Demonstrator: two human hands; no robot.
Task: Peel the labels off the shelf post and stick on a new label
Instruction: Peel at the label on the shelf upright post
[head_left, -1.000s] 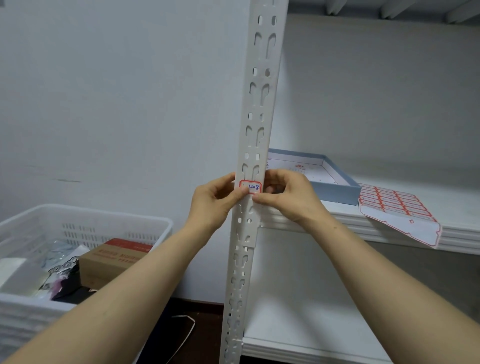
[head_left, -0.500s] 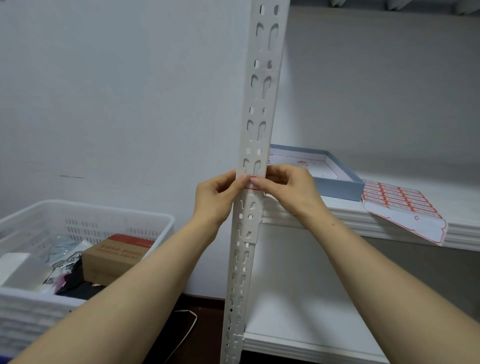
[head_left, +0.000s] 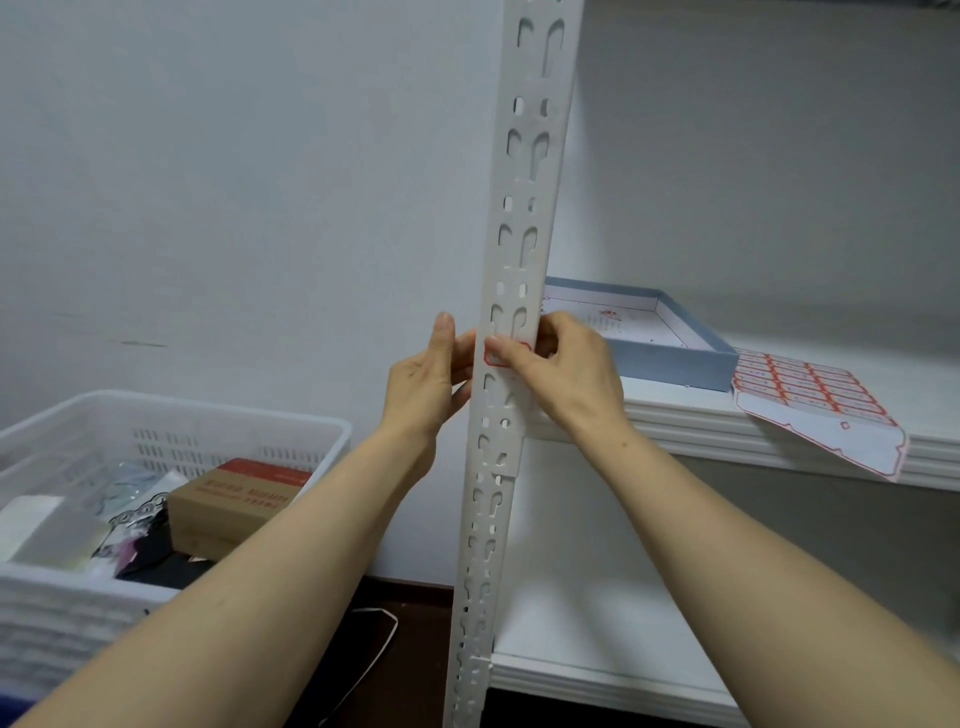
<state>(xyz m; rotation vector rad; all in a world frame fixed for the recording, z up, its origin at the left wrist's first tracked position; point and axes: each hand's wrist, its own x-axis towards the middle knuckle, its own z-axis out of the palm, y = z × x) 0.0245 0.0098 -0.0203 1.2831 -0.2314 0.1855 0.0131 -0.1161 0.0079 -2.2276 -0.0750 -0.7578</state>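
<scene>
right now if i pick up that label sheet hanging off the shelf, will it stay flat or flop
The label sheet would likely flop: its free end already droops past the shelf edge. It looks thin, so probably very light and easy to crease. A push may slide it off, since part overhangs.

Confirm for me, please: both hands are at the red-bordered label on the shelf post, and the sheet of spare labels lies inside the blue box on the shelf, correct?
Not quite. In the head view the sheet of labels lies on the shelf beside the blue box, overhanging the front edge. Both the left hand and right hand are at the label on the post.
</scene>
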